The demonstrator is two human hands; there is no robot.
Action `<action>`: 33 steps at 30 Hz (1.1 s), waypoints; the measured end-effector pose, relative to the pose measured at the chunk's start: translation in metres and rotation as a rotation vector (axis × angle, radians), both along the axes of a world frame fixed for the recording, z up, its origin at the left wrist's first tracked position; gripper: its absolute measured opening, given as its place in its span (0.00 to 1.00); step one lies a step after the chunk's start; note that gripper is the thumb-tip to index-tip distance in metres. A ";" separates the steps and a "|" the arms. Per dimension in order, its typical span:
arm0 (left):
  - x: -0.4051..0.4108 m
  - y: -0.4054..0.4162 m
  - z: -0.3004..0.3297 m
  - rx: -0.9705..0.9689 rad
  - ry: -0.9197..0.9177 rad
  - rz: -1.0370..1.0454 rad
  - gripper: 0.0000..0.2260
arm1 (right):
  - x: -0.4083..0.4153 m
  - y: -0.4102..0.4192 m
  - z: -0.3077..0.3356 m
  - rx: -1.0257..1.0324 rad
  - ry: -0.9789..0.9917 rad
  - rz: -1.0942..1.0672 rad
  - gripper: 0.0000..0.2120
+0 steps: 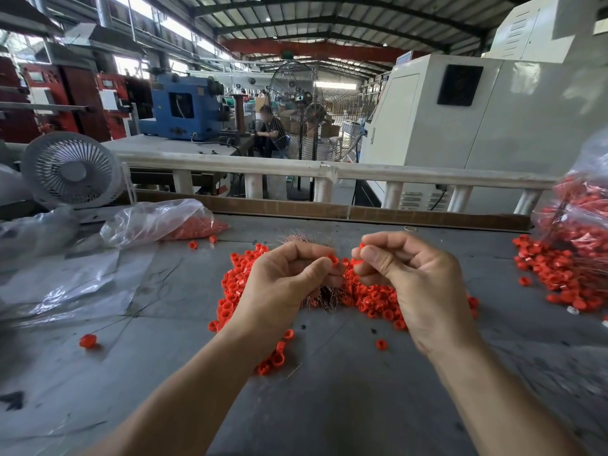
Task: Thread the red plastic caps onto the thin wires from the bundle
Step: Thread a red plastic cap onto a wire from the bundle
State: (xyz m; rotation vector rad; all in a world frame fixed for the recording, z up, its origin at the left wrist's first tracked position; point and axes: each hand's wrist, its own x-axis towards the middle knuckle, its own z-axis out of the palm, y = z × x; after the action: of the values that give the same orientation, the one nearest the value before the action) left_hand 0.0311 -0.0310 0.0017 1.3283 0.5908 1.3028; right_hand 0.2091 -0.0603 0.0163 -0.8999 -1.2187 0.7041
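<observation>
Head view—left fingers (324, 263) pinch red cap (333, 259).

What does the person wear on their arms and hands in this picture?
Nothing shows on them. The left hand and right hand are bare, with no gloves, rings or watch in view. Both forearms are bare too, with no sleeves reaching into the picture.

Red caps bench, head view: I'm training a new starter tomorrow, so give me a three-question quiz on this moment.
1. True or false: the left hand grips the wire bundle.
2. Which hand pinches a red cap at its fingertips? A left, B right, C both.
3. Fill in: the small white fan stands at the bench's far ____ corner.

Key: 1 true; 2 C; 3 left.
</observation>
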 end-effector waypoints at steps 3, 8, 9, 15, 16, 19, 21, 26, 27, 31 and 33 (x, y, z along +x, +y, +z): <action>0.001 -0.001 0.000 0.012 0.012 0.013 0.13 | -0.003 0.000 -0.002 0.027 -0.101 -0.027 0.06; 0.002 -0.002 -0.002 0.038 0.033 0.024 0.12 | -0.007 -0.005 -0.004 0.102 -0.328 -0.145 0.10; 0.002 -0.002 -0.003 0.046 0.036 0.025 0.12 | -0.007 -0.006 -0.004 0.114 -0.372 -0.167 0.09; 0.002 -0.002 -0.004 0.059 0.065 0.022 0.10 | -0.010 -0.009 -0.001 0.138 -0.499 -0.172 0.05; 0.002 -0.002 -0.004 0.062 0.071 0.024 0.09 | -0.010 -0.009 -0.001 0.142 -0.505 -0.169 0.05; 0.003 -0.001 -0.005 0.071 0.091 0.033 0.06 | -0.010 -0.008 -0.002 0.163 -0.535 -0.177 0.05; 0.004 0.000 -0.006 0.071 0.097 0.043 0.06 | -0.010 -0.008 -0.002 0.183 -0.570 -0.194 0.05; 0.004 0.000 -0.008 0.088 0.136 0.071 0.05 | -0.009 -0.006 -0.003 0.236 -0.672 -0.246 0.06; 0.004 0.000 -0.008 0.094 0.144 0.078 0.05 | -0.009 -0.005 -0.003 0.245 -0.686 -0.259 0.06; 0.005 -0.002 -0.007 0.107 0.163 0.116 0.05 | -0.011 -0.006 -0.003 0.269 -0.718 -0.304 0.06; 0.005 -0.003 -0.006 0.124 0.182 0.135 0.05 | -0.012 -0.006 -0.003 0.282 -0.752 -0.325 0.05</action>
State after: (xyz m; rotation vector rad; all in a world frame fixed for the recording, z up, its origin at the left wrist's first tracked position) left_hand 0.0360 -0.0342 -0.0043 1.5422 0.7461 1.3541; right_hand 0.1972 -0.0663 0.0129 -1.1289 -1.7182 -0.0999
